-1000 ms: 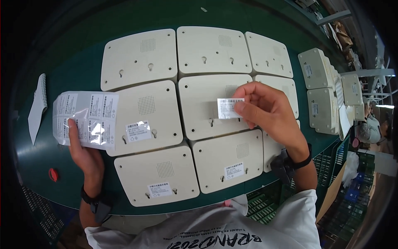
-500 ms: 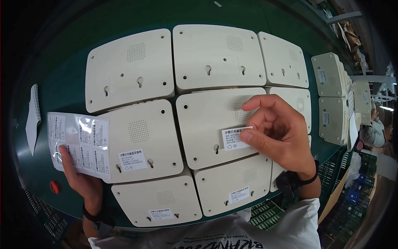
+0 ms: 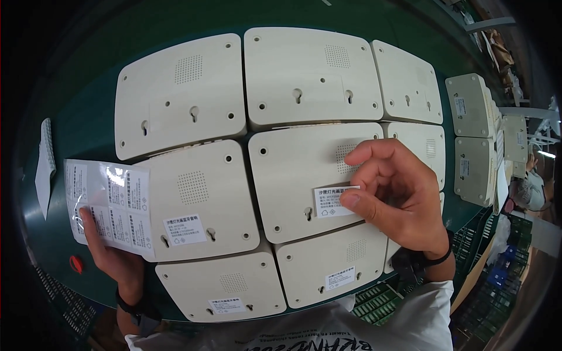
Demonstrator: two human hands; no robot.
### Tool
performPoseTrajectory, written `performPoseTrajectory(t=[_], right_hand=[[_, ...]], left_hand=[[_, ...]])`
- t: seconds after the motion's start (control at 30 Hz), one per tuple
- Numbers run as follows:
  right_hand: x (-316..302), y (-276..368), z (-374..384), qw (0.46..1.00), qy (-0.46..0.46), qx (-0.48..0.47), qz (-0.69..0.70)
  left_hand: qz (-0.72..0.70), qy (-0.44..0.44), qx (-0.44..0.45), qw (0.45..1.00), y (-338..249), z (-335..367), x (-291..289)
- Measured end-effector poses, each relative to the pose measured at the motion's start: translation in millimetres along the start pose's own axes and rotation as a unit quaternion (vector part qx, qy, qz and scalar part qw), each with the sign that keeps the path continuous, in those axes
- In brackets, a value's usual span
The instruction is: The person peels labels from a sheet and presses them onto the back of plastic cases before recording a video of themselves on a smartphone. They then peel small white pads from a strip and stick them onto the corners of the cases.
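My left hand (image 3: pixel 114 257) is closed on a glossy sheet of stickers (image 3: pixel 120 205), its thumb on top. The sheet overlaps the left edge of a cream plastic housing (image 3: pixel 219 181) that bears a white label (image 3: pixel 185 229). My right hand (image 3: pixel 401 196) pinches the right end of a white printed sticker (image 3: pixel 331 206). This sticker lies over the lower right part of the middle housing (image 3: pixel 293 169), near a keyhole slot. Whether it touches the surface I cannot tell. Two housings in the near row (image 3: pixel 257 272) (image 3: pixel 298 263) carry similar labels.
The far row of housings (image 3: pixel 304 70) shows no labels. More labelled housings (image 3: pixel 468 105) are stacked at the right. A white pad (image 3: pixel 45 169) and a small red ring-shaped item (image 3: pixel 76 264) lie on the green table (image 3: pixel 76 117) at left. Another person (image 3: pixel 531 187) is at far right.
The view has shifted slightly, so the housings sit a little differently in the picture. My hands keep the same holds on the sheet and the sticker.
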State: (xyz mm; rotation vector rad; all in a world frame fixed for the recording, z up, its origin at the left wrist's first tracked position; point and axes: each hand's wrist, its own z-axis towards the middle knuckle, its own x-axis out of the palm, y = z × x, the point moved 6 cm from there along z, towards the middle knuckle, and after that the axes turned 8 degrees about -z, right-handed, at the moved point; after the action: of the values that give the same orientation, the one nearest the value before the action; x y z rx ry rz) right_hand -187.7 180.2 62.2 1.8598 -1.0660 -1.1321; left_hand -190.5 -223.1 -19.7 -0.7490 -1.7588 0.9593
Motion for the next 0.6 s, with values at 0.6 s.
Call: performPoseTrajectory(t=[0.6], right_hand=[[2, 0, 0, 1.0, -0.005, -0.001, -0.01]], left_hand=[[-0.003, -0.03, 0.018, 0.999, -1, -2, 10]])
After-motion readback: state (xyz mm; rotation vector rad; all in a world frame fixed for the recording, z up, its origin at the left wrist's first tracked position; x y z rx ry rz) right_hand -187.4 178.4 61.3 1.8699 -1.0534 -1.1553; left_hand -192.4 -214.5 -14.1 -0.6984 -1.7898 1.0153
